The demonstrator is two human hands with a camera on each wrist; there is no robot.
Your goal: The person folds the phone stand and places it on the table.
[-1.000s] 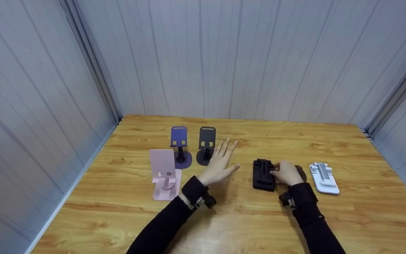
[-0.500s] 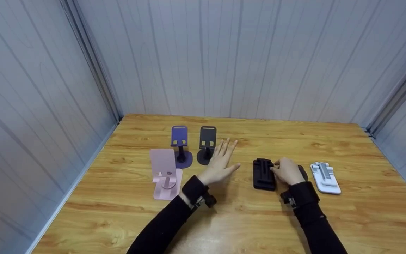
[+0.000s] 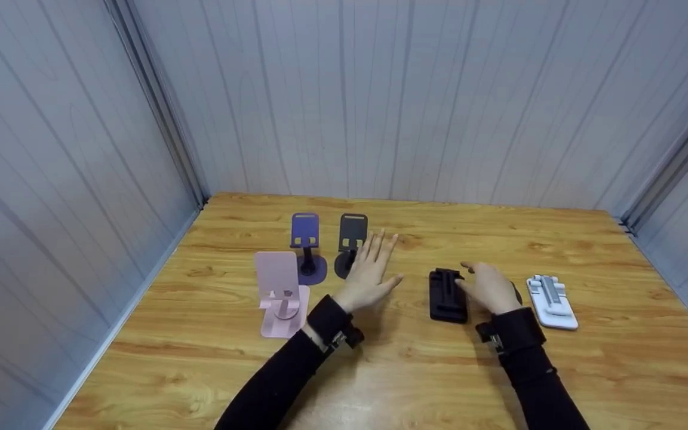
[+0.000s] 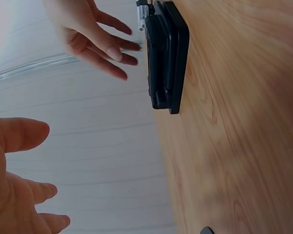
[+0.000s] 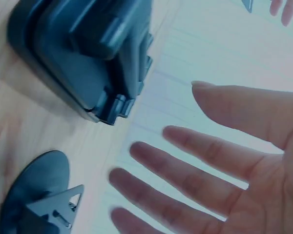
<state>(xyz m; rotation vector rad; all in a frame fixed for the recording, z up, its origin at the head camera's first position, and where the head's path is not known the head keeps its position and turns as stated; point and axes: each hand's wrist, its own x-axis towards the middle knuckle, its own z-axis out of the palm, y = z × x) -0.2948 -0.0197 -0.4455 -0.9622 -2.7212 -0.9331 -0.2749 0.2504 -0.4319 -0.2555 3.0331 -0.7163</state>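
Observation:
A folded black phone stand [image 3: 448, 295] lies flat on the wooden table, right of centre. My right hand [image 3: 488, 288] hovers just right of it, thumb and fingers spread with nothing between them; the right wrist view shows this hand [image 5: 224, 170] beside the folded stand [image 5: 83, 53]. A dark round-based stand [image 5: 44, 190] also appears there, mostly hidden behind the right hand in the head view. My left hand [image 3: 369, 280] is held with fingers extended, holding nothing. It overlaps the base of an upright dark grey phone stand [image 3: 353, 232].
An upright purple stand [image 3: 305, 230] and a pink one [image 3: 277, 275] are on the left. Farthest right lies a folded white phone stand [image 3: 552, 301]. Pale panel walls [image 3: 374, 95] enclose the table [image 3: 415, 370] at the back and sides.
The right hand's fingers have come off the folded black stand's right edge and spread apart. My left hand has shifted slightly left. The stands stay where they were.

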